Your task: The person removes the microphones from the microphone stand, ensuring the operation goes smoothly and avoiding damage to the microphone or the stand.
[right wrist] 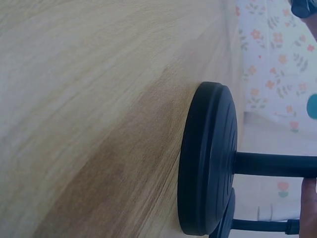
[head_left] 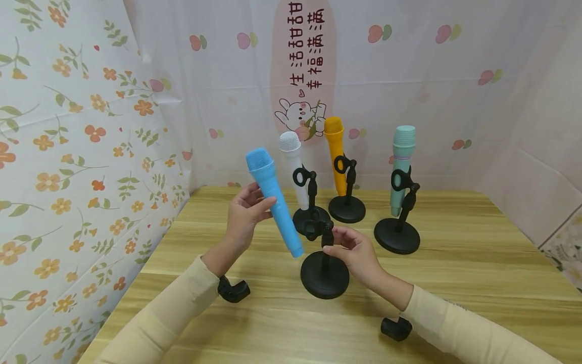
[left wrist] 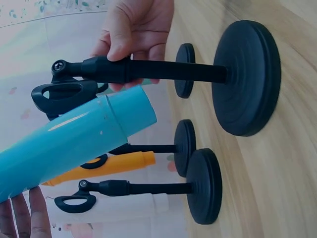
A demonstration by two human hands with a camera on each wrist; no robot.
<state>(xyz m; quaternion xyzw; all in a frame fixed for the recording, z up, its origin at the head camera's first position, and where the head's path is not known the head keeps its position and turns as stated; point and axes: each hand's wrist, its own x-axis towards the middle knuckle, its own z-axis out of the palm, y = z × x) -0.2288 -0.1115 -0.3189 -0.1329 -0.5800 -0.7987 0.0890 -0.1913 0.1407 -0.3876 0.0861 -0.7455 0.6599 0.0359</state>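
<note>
My left hand (head_left: 243,215) grips a blue toy microphone (head_left: 278,205) around its handle. The microphone leans, its mesh head up to the left and its tail end down towards the stand. With thumb and fingers, my right hand (head_left: 356,253) holds the pole of a black desktop microphone stand (head_left: 325,277). The stand's ring clip is bare and sits close to the microphone's lower end. In the left wrist view, the microphone's tail (left wrist: 131,111) overlaps the clip area beside the stand pole (left wrist: 173,70). The right wrist view shows the round stand base (right wrist: 205,163) close over the wooden table.
Behind stand a white microphone (head_left: 291,144), an orange microphone (head_left: 335,151) and a mint-green microphone (head_left: 403,144), each in a black stand. The wooden table (head_left: 273,323) ends at patterned cloths (head_left: 227,91) at the back and left. Black wrist mounts (head_left: 234,290) hang under both forearms.
</note>
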